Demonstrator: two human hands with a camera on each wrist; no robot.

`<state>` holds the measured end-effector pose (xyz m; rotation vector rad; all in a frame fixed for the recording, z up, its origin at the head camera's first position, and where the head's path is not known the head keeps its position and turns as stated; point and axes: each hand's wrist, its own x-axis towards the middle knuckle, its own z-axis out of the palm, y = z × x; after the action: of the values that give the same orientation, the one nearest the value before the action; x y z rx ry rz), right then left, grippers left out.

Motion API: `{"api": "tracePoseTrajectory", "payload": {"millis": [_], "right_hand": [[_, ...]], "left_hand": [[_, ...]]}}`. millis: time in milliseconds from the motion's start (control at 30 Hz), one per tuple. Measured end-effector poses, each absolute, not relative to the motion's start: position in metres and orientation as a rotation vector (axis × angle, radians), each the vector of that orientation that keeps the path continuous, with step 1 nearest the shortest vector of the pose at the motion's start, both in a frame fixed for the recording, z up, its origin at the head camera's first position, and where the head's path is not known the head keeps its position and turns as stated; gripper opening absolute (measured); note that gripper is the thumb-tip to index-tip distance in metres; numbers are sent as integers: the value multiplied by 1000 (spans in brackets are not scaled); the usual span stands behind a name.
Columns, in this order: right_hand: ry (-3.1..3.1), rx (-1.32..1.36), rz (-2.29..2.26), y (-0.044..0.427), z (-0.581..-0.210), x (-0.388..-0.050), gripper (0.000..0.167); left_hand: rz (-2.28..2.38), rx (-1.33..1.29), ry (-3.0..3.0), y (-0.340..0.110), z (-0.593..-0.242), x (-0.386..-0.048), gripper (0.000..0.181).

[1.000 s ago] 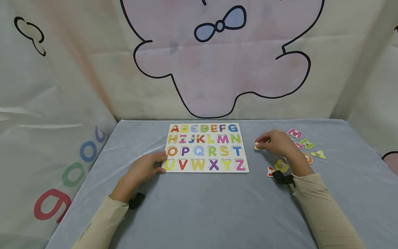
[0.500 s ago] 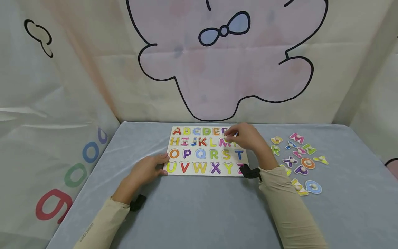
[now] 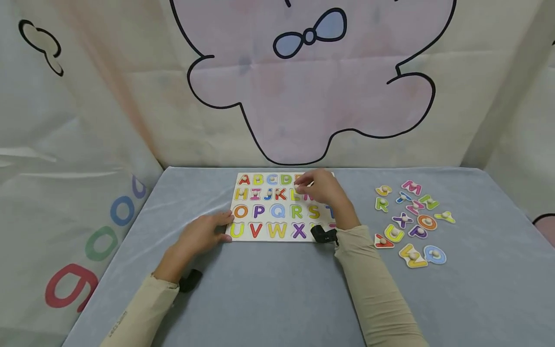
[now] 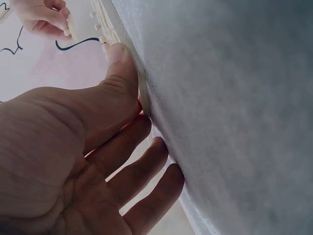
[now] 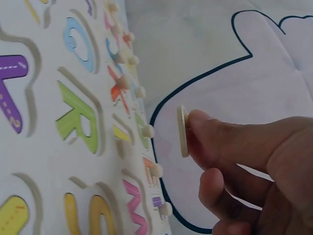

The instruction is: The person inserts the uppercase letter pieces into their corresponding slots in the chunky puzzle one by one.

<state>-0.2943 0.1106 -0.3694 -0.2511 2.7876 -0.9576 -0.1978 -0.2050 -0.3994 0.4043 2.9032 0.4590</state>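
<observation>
The alphabet puzzle board [image 3: 273,233] lies flat on the cloth. My left hand [image 3: 203,236] holds its near left edge, thumb close to the corner. In the left wrist view, the thumb [image 4: 120,73] presses the board's rim while other fingertips [image 4: 171,178] are at the cloth. Above the board's upper right part, my right hand [image 3: 323,188] pinches a small letter piece [image 5: 182,132] between thumb and fingers. The right wrist view shows this piece edge-on, apart from the board, so its letter is hidden. Knobbed letters fill much of the two far rows.
Several loose knobbed letters lie right of the board, among them an orange O [image 3: 427,222], a blue Q [image 3: 435,254] and a yellow W [image 3: 413,256]. A blue-grey cloth [image 3: 269,299] covers the table. Printed curtain [image 3: 368,106] stands behind.
My right hand has carried the letter piece leftward from beside the loose letters to above the board. The left hand stays on the board's edge. The head view has shifted slightly.
</observation>
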Motion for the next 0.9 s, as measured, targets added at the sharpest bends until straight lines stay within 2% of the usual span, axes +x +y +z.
{"api": "tracePoseTrajectory", "payload": {"millis": [433,900], "right_hand": [[2801,-197,-923,97,-402,-301,17],[2826,-136,-941,93,-412,-305,13]], "left_hand": [[434,433,2922,-205,-399,-199,64],[447,439,2926,-205,-399,-198,63]]}}
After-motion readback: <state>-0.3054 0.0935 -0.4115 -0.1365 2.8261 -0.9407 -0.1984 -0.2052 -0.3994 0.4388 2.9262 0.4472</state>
